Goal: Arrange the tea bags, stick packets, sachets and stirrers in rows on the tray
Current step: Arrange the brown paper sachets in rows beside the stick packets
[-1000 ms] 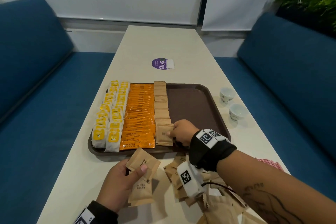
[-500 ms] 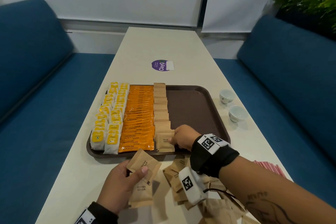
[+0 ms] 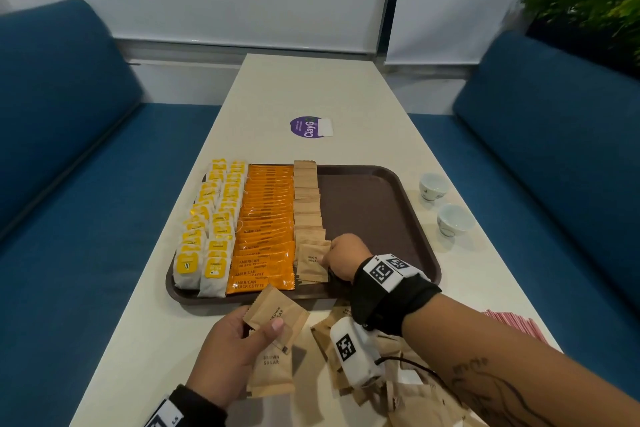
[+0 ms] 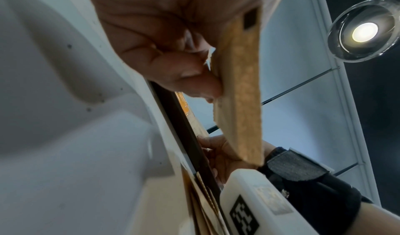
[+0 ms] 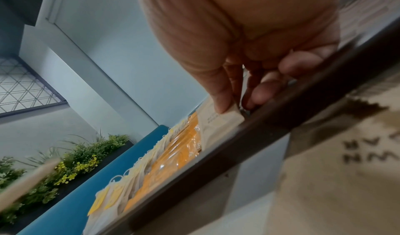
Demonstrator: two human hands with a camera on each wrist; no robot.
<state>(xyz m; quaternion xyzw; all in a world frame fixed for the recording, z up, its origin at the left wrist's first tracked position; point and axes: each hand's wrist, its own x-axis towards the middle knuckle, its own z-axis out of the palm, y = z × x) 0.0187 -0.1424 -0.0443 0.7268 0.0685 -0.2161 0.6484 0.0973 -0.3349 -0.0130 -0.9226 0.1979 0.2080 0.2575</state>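
Note:
A brown tray (image 3: 374,204) holds rows of yellow tea bags (image 3: 207,229), orange coffee stick packets (image 3: 266,218) and tan brown-sugar sachets (image 3: 306,198). My right hand (image 3: 341,255) pinches the edge of the nearest sachet (image 3: 311,262) at the front of the tan row; the right wrist view shows thumb and fingers (image 5: 225,105) on that sachet's corner (image 5: 232,113). My left hand (image 3: 235,350) grips a small stack of brown-sugar sachets (image 3: 275,319) above the table in front of the tray, seen edge-on as a held sachet (image 4: 238,91) in the left wrist view.
Loose sachets (image 3: 346,350) lie piled on the table under my right forearm. Pink stirrers (image 3: 512,324) lie at the right edge. Two white cups (image 3: 443,204) stand right of the tray. A purple sticker (image 3: 310,126) sits farther back. Blue benches flank the table.
My right hand stayed at the front of the tan row, shifting slightly on the nearest sachet. The left hand kept hold of its sachets with almost no movement.

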